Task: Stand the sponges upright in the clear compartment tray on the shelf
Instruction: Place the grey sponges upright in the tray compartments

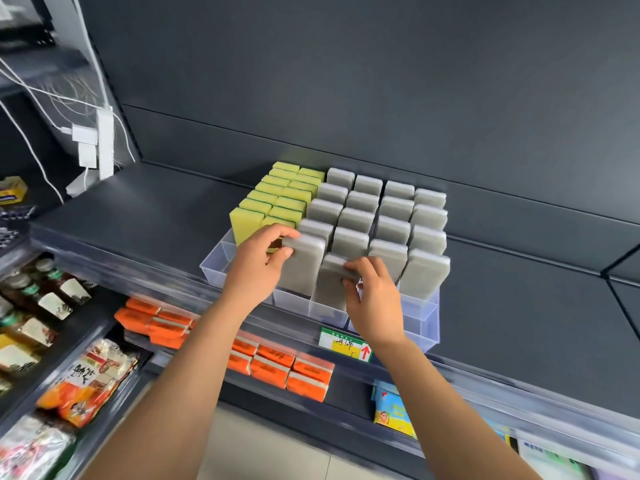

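A clear compartment tray sits on the dark shelf, filled with several upright grey sponges on the right and yellow-green sponges on the left. My left hand grips the top left corner of a grey sponge standing at the front of its lane. My right hand pinches the top of the neighbouring grey sponge, which stands slightly lower in the lane to the right.
The shelf stretches left and right of the tray. A price label hangs on its front rail. Orange packs and bottles fill lower shelves. Cables and a power strip hang at the far left.
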